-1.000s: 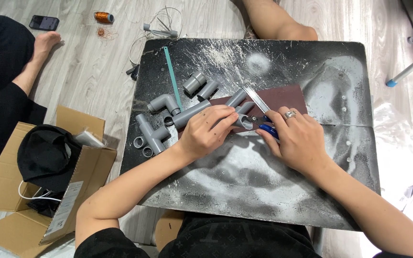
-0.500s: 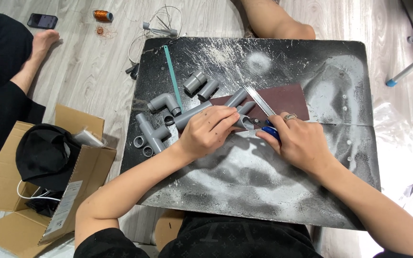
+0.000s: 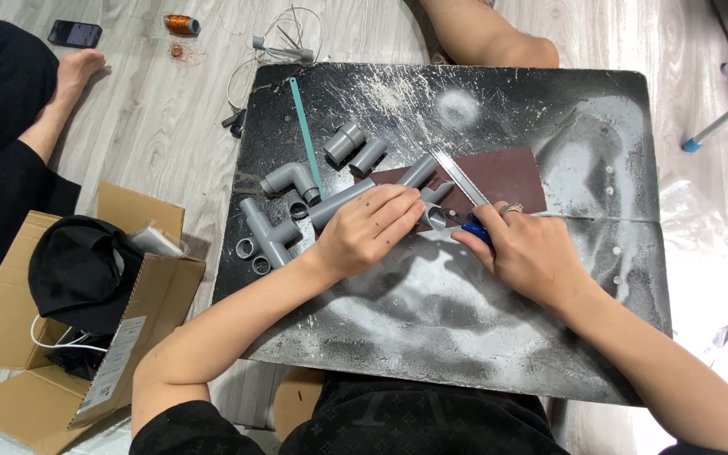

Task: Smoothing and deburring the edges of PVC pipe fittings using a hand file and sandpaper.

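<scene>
My left hand presses down on a long grey plastic pipe that lies slantwise on the black board. My right hand, with a ring on one finger, grips the blue handle of a small saw. Its metal blade runs up and left across the pipe's far end, over a brown sheet of sandpaper. A short pipe piece lies between my two hands.
On the board's left part lie a grey elbow fitting, joined tee fittings, two short couplings and a teal strip. An open cardboard box with a black cap sits left. Other people's legs and a foot border the area.
My right hand has drawn slightly back toward me with the saw. My left hand stays pressed on the pipe.
</scene>
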